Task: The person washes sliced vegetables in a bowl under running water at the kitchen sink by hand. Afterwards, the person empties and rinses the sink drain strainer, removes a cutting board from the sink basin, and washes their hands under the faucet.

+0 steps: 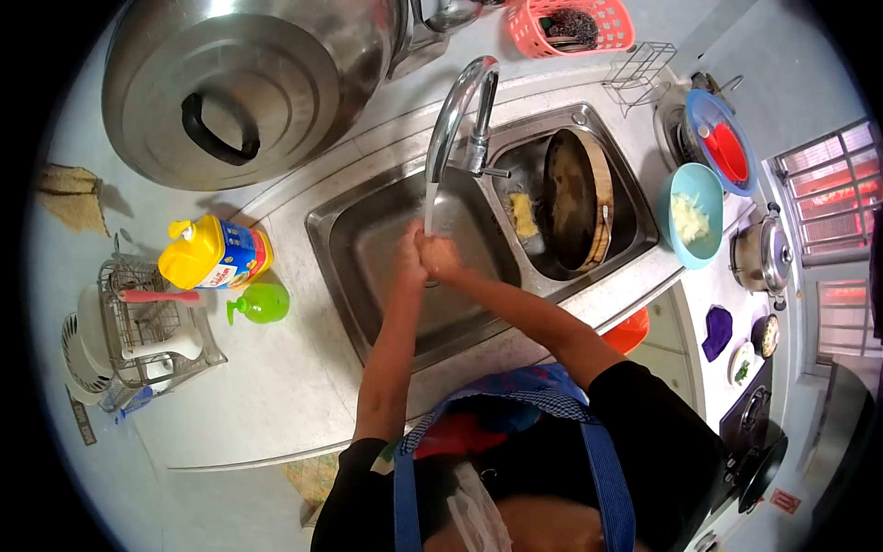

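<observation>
Water runs from the curved metal faucet (463,106) onto my two hands, which touch each other over the left basin of the steel sink (363,248). My left hand (411,253) lies against my right hand (440,255) under the stream. The fingers are small and overlap, so how far they are closed, and whether anything is between them, cannot be made out. In the right basin a dark pan (566,198) leans beside a round wooden board (600,198), with a yellow sponge (523,214) to their left.
Left of the sink stand a yellow bottle (213,253), a green pump bottle (264,303) and a dish rack (152,322). A large metal lid (276,83) is behind. To the right are a light blue bowl (673,221) with pale pieces and a pot (754,262).
</observation>
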A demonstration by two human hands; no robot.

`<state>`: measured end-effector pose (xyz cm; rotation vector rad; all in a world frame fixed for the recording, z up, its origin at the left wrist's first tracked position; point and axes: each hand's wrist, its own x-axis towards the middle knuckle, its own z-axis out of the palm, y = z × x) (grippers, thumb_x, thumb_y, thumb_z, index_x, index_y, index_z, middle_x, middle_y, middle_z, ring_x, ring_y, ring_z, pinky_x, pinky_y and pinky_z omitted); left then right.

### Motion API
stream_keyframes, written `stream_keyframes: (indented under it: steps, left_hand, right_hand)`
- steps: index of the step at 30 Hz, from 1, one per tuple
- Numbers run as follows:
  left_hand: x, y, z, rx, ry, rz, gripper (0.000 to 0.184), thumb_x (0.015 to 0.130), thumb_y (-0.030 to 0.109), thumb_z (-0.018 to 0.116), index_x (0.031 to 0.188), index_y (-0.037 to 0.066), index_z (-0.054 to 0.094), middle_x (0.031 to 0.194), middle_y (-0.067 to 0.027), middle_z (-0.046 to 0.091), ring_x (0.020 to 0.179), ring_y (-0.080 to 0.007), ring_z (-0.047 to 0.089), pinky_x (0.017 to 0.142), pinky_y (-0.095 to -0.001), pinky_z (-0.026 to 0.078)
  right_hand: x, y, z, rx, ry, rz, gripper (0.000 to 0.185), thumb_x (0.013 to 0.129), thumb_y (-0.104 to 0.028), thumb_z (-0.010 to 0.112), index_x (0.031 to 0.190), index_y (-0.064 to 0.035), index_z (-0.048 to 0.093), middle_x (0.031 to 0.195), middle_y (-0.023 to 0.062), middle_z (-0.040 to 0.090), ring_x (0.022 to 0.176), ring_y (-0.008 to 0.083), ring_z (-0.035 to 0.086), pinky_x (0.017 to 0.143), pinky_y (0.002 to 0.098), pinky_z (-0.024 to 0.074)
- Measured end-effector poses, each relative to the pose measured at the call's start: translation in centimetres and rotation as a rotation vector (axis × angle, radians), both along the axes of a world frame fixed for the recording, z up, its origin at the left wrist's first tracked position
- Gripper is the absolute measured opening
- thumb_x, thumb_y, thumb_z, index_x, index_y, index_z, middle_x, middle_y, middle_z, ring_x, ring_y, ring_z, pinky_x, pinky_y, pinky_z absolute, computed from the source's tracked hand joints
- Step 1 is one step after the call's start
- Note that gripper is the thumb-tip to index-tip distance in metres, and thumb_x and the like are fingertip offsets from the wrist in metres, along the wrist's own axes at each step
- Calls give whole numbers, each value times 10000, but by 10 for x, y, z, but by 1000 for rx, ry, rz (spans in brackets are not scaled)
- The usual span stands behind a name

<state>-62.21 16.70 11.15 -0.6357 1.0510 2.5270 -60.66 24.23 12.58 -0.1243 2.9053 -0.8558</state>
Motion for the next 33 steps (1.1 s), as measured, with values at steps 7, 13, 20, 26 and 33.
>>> stream_keyframes:
  steps: [7, 13, 20, 26, 33]
  left_hand:
    - [5, -13, -18, 28, -106, 53, 51, 754, 93, 551, 783, 77, 511, 712, -42, 564, 644, -178, 564, 585, -300, 498]
    - [22, -14, -22, -47, -23, -112, 156, 652, -50, 428, 716, 89, 456, 646, -40, 509, 615, -177, 540, 570, -291, 465]
    - [45, -2, 18, -162, 206, -104, 217, 651, -84, 277, 581, 88, 388, 511, 4, 317, 453, -134, 303, 441, -253, 296]
    - [67, -3, 58, -351, 332, -313, 228, 673, -95, 273, 562, 86, 354, 530, 25, 285, 469, -67, 225, 445, -229, 188]
    - [83, 9, 71, -449, 330, -318, 199, 713, -51, 321, 577, 83, 375, 551, 25, 306, 477, -72, 232, 450, -228, 205]
  right_hand:
    - [-11, 48, -3, -1228, 119, -276, 204, 817, -143, 532, 965, -47, 428, 760, 104, 575, 572, 178, 571, 456, 271, 440]
    - [-70, 122, 16, -1323, 92, -675, 157, 844, -181, 526, 868, -30, 489, 655, 28, 532, 457, 88, 453, 401, 218, 355]
    - [-74, 125, 37, -1341, -12, -735, 308, 836, -164, 541, 1029, 36, 410, 761, 78, 581, 579, 121, 558, 481, 208, 454]
    - [29, 90, 53, -1264, -268, -304, 562, 830, -237, 552, 1265, 2, 287, 1095, 99, 543, 912, 158, 551, 724, 282, 463]
    - [111, 87, 45, -770, -22, 68, 350, 832, -118, 507, 1160, -15, 439, 991, 95, 594, 845, 158, 578, 695, 296, 454]
